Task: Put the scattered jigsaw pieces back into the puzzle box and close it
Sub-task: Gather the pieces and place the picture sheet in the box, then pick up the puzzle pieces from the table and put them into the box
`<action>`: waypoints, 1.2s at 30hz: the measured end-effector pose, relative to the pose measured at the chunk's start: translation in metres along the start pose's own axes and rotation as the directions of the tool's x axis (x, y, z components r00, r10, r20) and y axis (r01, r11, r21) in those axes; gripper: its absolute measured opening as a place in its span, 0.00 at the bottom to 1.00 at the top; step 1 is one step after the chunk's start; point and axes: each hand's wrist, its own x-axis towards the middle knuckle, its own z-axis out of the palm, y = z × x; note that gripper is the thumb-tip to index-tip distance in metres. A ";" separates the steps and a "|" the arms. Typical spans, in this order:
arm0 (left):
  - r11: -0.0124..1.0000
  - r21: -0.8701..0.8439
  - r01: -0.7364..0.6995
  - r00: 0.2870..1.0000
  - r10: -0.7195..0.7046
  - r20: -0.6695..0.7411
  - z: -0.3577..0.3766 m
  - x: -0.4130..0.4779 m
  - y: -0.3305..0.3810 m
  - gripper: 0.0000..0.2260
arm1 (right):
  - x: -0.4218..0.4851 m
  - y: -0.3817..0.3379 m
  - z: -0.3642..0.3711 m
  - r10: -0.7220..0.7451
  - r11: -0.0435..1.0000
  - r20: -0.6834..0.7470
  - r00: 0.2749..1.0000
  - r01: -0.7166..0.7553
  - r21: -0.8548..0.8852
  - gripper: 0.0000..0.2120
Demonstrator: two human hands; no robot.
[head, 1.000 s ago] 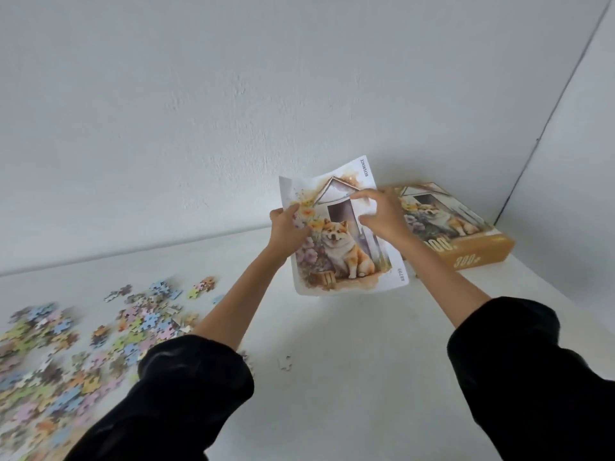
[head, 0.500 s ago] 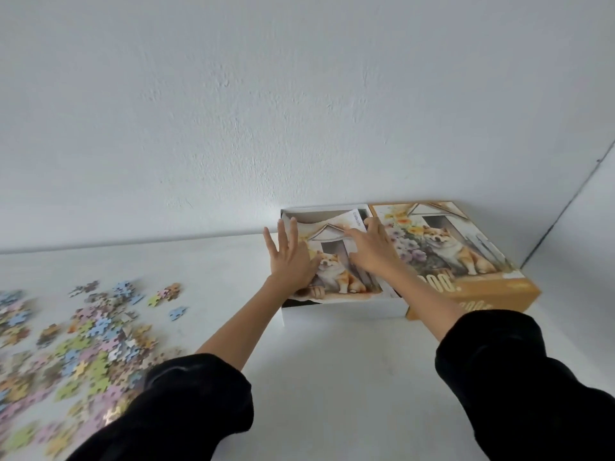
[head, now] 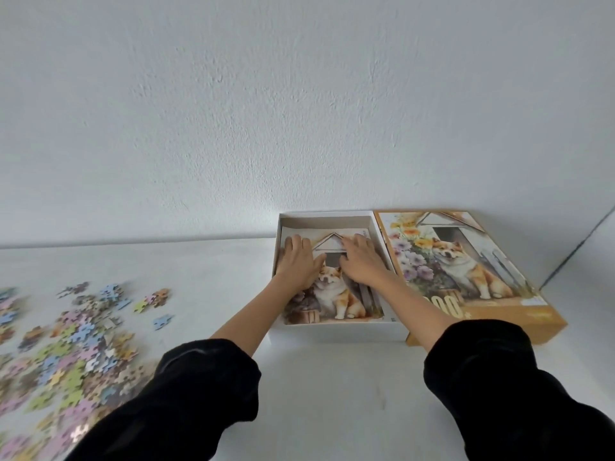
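The white puzzle box (head: 336, 332) stands open against the wall. A printed picture sheet (head: 336, 302) showing a dog lies flat inside it. My left hand (head: 297, 261) and my right hand (head: 361, 261) both press flat on the upper part of the sheet, fingers spread. The orange box lid (head: 466, 271), with the same dog picture, lies face up just right of the box. Several pastel jigsaw pieces (head: 73, 341) are scattered over the white table at the far left, well away from both hands.
A white wall (head: 299, 111) rises right behind the box and lid. A second wall meets it at the right corner (head: 579, 247). Bare white tabletop (head: 332, 394) lies between the pieces and the box.
The sheet, held up in the air a second ago, has been lowered into the box and now lies flat. Both hands have gone from pinching it to pressing it down.
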 end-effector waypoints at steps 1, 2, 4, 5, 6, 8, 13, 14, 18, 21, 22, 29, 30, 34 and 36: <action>0.999 -0.032 0.014 1.000 -0.014 0.026 0.001 0.002 -0.001 0.24 | 0.001 0.001 0.001 -0.007 1.000 -0.010 1.000 0.007 0.009 0.25; 0.998 -0.059 0.033 0.997 -0.028 0.073 0.002 0.004 -0.002 0.25 | 0.002 0.001 0.001 -0.015 1.000 -0.017 1.000 0.015 0.012 0.24; 0.996 -0.078 0.050 0.990 -0.039 0.139 0.003 0.005 -0.003 0.27 | 0.003 0.005 0.003 -0.023 1.000 -0.025 0.999 0.023 0.004 0.24; 0.996 -0.077 0.053 0.989 -0.041 0.144 0.003 0.004 -0.003 0.28 | 0.004 0.006 0.003 -0.025 1.000 -0.024 0.999 0.025 0.000 0.24; 0.996 -0.078 0.053 0.989 -0.042 0.142 0.003 0.004 -0.002 0.28 | 0.003 0.006 0.002 -0.027 1.000 -0.023 0.999 0.027 -0.005 0.24; 0.995 -0.083 0.054 0.989 -0.042 0.140 0.001 0.003 -0.002 0.29 | 0.003 0.005 0.000 -0.039 0.999 -0.012 0.999 0.039 -0.009 0.25; 0.992 -0.114 0.058 0.963 -0.026 0.267 -0.011 -0.012 0.003 0.34 | -0.009 0.006 -0.013 -0.087 0.996 0.092 0.992 0.085 0.030 0.27; 0.992 -0.119 0.047 0.949 -0.007 0.316 -0.014 -0.017 0.002 0.35 | -0.014 0.006 -0.015 -0.098 0.995 0.105 0.990 0.097 0.021 0.26; 0.995 -0.096 0.002 0.918 0.036 0.394 -0.015 -0.032 -0.003 0.33 | -0.031 0.006 -0.009 -0.088 0.995 0.161 0.983 0.095 -0.038 0.23; 0.997 -0.074 0.034 0.937 -0.006 0.350 -0.006 -0.039 0.002 0.31 | -0.037 0.005 0.005 -0.081 0.992 0.129 0.988 0.093 -0.088 0.24; 0.997 -0.065 0.038 0.942 -0.014 0.335 -0.003 -0.041 0.004 0.30 | -0.038 0.005 0.008 -0.082 0.990 0.112 0.990 0.094 -0.106 0.25; 0.998 -0.061 0.030 0.967 -0.013 0.253 0.002 -0.049 0.003 0.30 | -0.039 0.006 0.012 -0.053 0.994 0.097 0.994 0.063 -0.094 0.26; 0.998 -0.060 0.029 0.971 -0.014 0.239 0.001 -0.048 0.003 0.30 | -0.039 0.005 0.012 -0.051 0.996 0.081 0.995 0.057 -0.075 0.26; 0.995 -0.099 0.003 0.990 0.011 0.141 -0.008 -0.050 0.004 0.23 | -0.043 0.002 0.005 -0.041 0.995 -0.076 0.996 0.048 0.088 0.21; 0.987 -0.160 -0.005 0.998 0.014 0.057 -0.016 -0.054 0.007 0.19 | -0.048 0.000 -0.001 -0.055 0.985 -0.133 0.990 0.075 0.153 0.24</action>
